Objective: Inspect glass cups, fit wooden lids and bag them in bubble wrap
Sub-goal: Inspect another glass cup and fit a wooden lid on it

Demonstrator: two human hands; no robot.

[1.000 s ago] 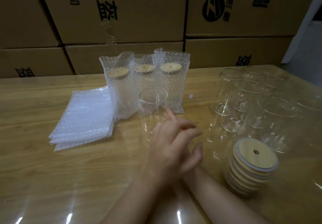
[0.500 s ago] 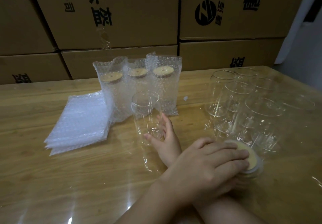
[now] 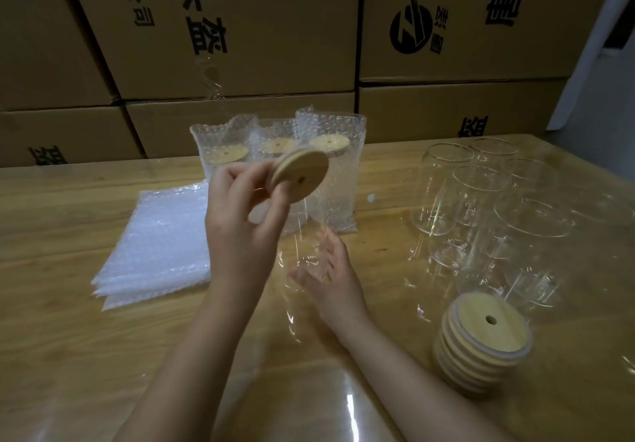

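My left hand (image 3: 242,221) pinches a round wooden lid (image 3: 302,175) with a small hole, holding it tilted in the air above the table's middle. Right below it a clear glass cup (image 3: 304,235) stands on the table, and my right hand (image 3: 331,278) holds it low on its right side. The lid hides the cup's rim. A stack of several more wooden lids (image 3: 481,348) sits at the front right. Flat bubble wrap bags (image 3: 161,242) lie piled to the left.
Three lidded cups in bubble wrap bags (image 3: 340,180) stand behind my hands. Several empty glass cups (image 3: 481,201) crowd the right side of the wooden table (image 3: 68,321). Stacked cardboard boxes (image 3: 240,46) wall off the far edge.
My left hand took a lid off the stack at the right and carried it up and left, over the cup. My arms are no longer crossed. My right hand stays on the cup.
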